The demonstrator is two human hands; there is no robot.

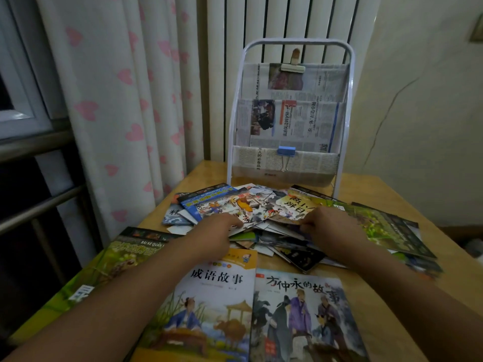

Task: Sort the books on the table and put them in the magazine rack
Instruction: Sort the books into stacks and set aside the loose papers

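A loose pile of several thin picture books (261, 207) lies in the middle of the wooden table (379, 194). My left hand (217, 231) rests on the pile's near left edge, its fingers on a white-covered book. My right hand (329, 226) pinches the near edge of a book with a yellow title panel (295, 205). Two books lie flat side by side nearest me: a white and orange one (209, 304) and a blue-grey one (303, 317). The white metal magazine rack (350, 100) stands upright at the table's far edge, its pockets lined with newspaper.
A large green book (104, 267) lies at the near left and overhangs the table edge. Another green book (386, 228) lies at the right of the pile. A curtain with pink hearts (117, 100) hangs at the left, a radiator behind the rack.
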